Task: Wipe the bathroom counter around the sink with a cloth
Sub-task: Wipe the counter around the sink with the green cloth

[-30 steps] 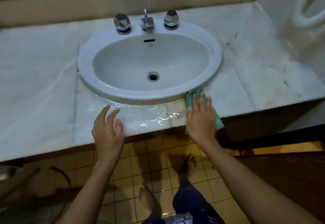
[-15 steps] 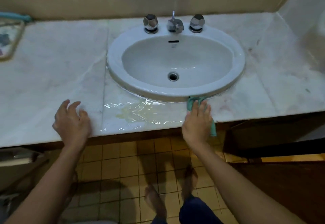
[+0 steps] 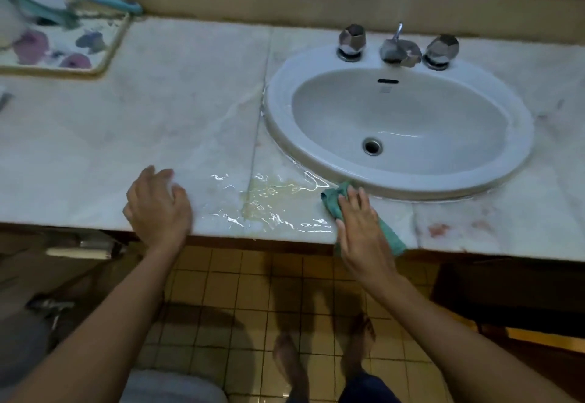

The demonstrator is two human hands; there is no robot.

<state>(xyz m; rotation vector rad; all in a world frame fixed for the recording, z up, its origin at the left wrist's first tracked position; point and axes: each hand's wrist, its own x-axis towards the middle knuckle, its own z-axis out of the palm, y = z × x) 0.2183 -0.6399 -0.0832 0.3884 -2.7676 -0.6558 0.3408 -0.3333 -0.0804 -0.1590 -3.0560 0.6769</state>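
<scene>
A white oval sink (image 3: pixel 522 124) is set into the pale marble counter (image 3: pixel 158 124). My right hand (image 3: pixel 361 225) lies flat with straight fingers on a green cloth (image 3: pixel 332 198), pressing it onto the counter at the sink's front rim. Part of the cloth hangs over the counter's front edge. A glistening puddle of water (image 3: pixel 269 203) lies on the counter just left of the cloth. My left hand (image 3: pixel 158 209) rests on the counter's front edge left of the puddle, fingers loosely bent, holding nothing.
Two chrome tap knobs (image 3: pixel 351 41) and a spout (image 3: pixel 399 49) stand behind the basin. A floral tray (image 3: pixel 104 54) with a teal brush (image 3: pixel 104 2) sits at the back left. Reddish stains (image 3: pixel 438 228) mark the counter at right. Below are yellow floor tiles (image 3: pixel 240 276) and bare feet.
My view has shifted left, so the sink sits further right. My right hand has slid the cloth leftward along the sink's front rim toward the puddle. My left hand stays on the counter edge.
</scene>
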